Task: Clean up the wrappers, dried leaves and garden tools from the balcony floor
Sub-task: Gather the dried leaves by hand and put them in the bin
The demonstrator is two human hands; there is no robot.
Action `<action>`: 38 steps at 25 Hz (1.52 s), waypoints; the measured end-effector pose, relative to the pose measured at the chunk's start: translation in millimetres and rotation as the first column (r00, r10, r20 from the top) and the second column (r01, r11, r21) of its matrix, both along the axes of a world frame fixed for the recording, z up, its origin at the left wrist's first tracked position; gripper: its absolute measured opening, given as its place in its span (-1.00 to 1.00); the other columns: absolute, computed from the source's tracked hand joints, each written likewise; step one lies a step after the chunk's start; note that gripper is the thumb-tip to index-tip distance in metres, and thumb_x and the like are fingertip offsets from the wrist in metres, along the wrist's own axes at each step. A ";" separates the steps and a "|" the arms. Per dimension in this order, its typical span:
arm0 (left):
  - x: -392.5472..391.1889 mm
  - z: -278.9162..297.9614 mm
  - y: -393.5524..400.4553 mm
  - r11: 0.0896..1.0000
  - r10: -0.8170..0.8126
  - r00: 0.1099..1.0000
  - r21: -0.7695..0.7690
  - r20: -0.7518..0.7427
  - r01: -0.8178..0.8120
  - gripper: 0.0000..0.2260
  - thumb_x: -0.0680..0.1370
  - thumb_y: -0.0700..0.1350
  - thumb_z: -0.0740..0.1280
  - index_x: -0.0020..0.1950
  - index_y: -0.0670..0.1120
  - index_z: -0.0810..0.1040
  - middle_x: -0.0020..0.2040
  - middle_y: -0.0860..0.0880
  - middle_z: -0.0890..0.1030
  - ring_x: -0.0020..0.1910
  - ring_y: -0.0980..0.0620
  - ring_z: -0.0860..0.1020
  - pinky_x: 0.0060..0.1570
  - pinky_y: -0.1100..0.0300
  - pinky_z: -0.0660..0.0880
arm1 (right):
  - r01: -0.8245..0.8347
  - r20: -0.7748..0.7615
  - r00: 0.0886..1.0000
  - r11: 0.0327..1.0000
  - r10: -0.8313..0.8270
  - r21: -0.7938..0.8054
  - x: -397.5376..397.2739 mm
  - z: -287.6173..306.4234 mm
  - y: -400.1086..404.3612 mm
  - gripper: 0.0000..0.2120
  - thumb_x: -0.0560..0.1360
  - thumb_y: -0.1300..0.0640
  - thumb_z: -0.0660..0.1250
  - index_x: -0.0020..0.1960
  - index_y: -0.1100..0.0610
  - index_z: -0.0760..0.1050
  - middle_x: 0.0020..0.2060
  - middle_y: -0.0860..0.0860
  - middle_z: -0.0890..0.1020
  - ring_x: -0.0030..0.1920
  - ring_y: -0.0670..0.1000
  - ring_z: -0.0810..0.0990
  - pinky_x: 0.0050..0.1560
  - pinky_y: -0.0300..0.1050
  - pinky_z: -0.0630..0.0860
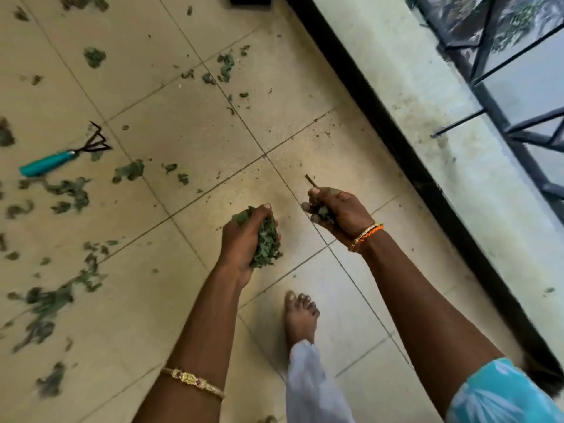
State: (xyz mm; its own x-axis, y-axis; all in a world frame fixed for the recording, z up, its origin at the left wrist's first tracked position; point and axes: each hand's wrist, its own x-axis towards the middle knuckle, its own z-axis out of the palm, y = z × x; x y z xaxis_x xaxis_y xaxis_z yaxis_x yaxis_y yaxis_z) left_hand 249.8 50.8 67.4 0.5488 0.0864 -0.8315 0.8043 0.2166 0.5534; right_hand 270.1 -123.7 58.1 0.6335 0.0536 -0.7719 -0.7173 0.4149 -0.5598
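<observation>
My left hand (244,236) grips a thick clump of dried green leaves (267,244) above the beige tiled floor. To its right, my right hand (338,212) holds a smaller bunch of leaves (323,212) with a thin stem (312,181) sticking up past the thumb. A hand rake with a teal handle (45,162) and dark prongs lies on the tiles at the left. Loose dried leaves are scattered over the floor, in a patch beside the rake (70,192), lower left (45,303) and further off near the tile joint (225,67).
My bare foot (300,319) stands on the tiles below my hands. A black strip (406,166) borders the floor on the right, then a pale ledge (451,123) and a dark metal railing (518,129). A dark object sits at the top edge (250,0).
</observation>
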 end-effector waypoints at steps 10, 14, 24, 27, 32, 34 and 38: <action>-42.1 165.4 70.5 0.959 0.280 0.953 0.010 0.115 -0.282 -0.88 0.51 -0.10 0.40 -0.18 -0.12 0.57 -0.30 -0.09 0.57 -0.42 -0.02 0.54 -0.38 0.16 0.50 | -0.297 0.209 0.937 0.953 0.280 0.057 -0.8 175.7 87.7 -0.83 0.50 0.46 0.19 -0.06 0.28 0.51 -0.31 0.05 0.66 -0.26 -0.06 0.66 -0.21 -0.27 0.59; -96.5 191.2 123.6 0.914 0.402 0.910 0.013 0.103 -0.405 -0.87 0.51 -0.08 0.40 -0.20 -0.09 0.56 -0.32 -0.09 0.55 -0.42 -0.03 0.51 -0.41 0.19 0.47 | -0.498 0.237 0.834 0.865 0.498 -0.065 -31.0 206.0 146.8 -0.87 0.47 0.44 0.26 -0.10 0.27 0.53 -0.34 0.01 0.65 -0.31 -0.08 0.63 -0.28 -0.27 0.57; -324.6 222.6 243.1 0.572 0.817 0.569 0.005 -0.095 -0.820 -0.72 0.52 0.01 0.35 -0.26 -0.17 0.57 -0.38 -0.11 0.59 -0.48 -0.08 0.52 -0.34 0.18 0.46 | -0.809 -0.013 0.584 0.583 0.812 0.077 -210.3 232.6 318.4 -0.69 0.58 0.04 0.13 -0.18 0.17 0.52 -0.27 0.05 0.60 -0.32 -0.03 0.52 -0.46 -0.24 0.39; -407.3 215.4 260.4 0.404 0.910 0.393 0.067 -0.132 -0.912 -0.74 0.54 -0.05 0.31 -0.28 -0.18 0.54 -0.37 -0.14 0.59 -0.46 -0.09 0.52 -0.36 0.19 0.45 | -0.914 -0.023 0.403 0.403 0.915 0.031 -272.1 223.6 369.1 -0.75 0.59 0.12 0.14 -0.17 0.17 0.51 -0.26 0.04 0.58 -0.35 -0.05 0.50 -0.49 -0.27 0.36; -549.7 193.2 260.6 -0.048 0.986 -0.037 -0.061 -0.164 -0.997 -0.63 0.57 -0.10 0.20 -0.44 -0.10 0.45 -0.51 -0.05 0.47 -0.58 0.01 0.42 -0.56 0.36 0.30 | -1.000 -0.014 0.018 0.018 1.000 0.007 -386.2 207.1 434.4 -0.89 0.52 0.31 0.26 -0.13 0.19 0.53 -0.40 0.02 0.58 -0.44 -0.05 0.48 -0.51 -0.31 0.30; -602.2 179.8 249.9 -0.237 0.965 -0.213 -0.159 -0.151 -0.958 -0.57 0.59 -0.12 0.13 -0.51 -0.03 0.36 -0.54 0.01 0.36 -0.62 0.09 0.33 -0.61 0.41 0.19 | -0.990 -0.011 -0.142 -0.142 0.990 -0.017 -433.9 196.7 450.7 -0.91 0.49 0.32 0.30 -0.16 0.20 0.54 -0.41 0.04 0.56 -0.45 -0.05 0.46 -0.53 -0.31 0.28; -694.7 151.5 232.0 -0.447 0.894 -0.438 -0.277 -0.100 -0.850 -0.70 0.30 -0.05 0.42 -0.41 -0.02 0.28 -0.52 0.08 0.21 -0.60 0.18 0.27 -0.55 0.35 0.07 | -0.920 -0.054 -0.388 -0.390 0.920 -0.039 -526.8 170.8 469.4 -0.88 0.49 0.21 0.35 -0.23 0.14 0.51 -0.39 0.03 0.54 -0.41 -0.06 0.46 -0.46 -0.28 0.31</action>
State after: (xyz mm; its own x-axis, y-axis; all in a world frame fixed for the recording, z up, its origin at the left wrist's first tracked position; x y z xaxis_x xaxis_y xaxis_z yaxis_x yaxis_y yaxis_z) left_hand -444.9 282.8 218.9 -0.0701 0.4817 -0.8735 -0.6981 0.6018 0.3879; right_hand -256.7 345.6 229.0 -0.2508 0.5356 -0.8064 -0.0717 -0.8410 -0.5363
